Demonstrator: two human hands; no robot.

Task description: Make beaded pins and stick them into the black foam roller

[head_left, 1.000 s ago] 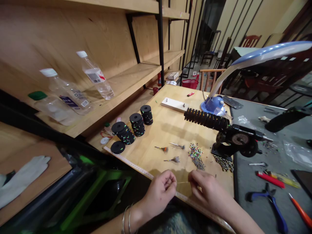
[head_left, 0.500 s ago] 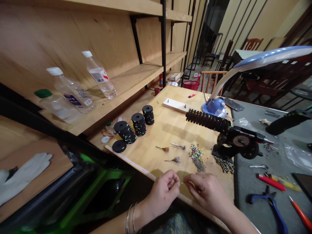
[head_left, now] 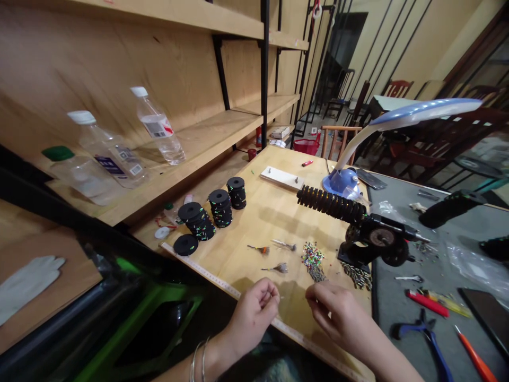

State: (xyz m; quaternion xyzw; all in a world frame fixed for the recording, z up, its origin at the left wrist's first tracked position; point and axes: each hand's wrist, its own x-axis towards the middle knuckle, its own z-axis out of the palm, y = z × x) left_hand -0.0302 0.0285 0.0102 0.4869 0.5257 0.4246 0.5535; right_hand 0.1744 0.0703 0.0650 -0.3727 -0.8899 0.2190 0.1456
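Left hand and right hand have drawn apart. Fingers of both: pinched narrow; any held item cannot be told. Beads lie on surface nearby.

I see a blue-and-white lamp; black spools flecked green and red; multicoloured beads; blue-handled pliers.

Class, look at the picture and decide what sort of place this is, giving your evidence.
Probably a small craft workshop: blue-handled pliers on the grey mat, a pile of coloured beads, and a geared hand tool beneath a desk lamp.
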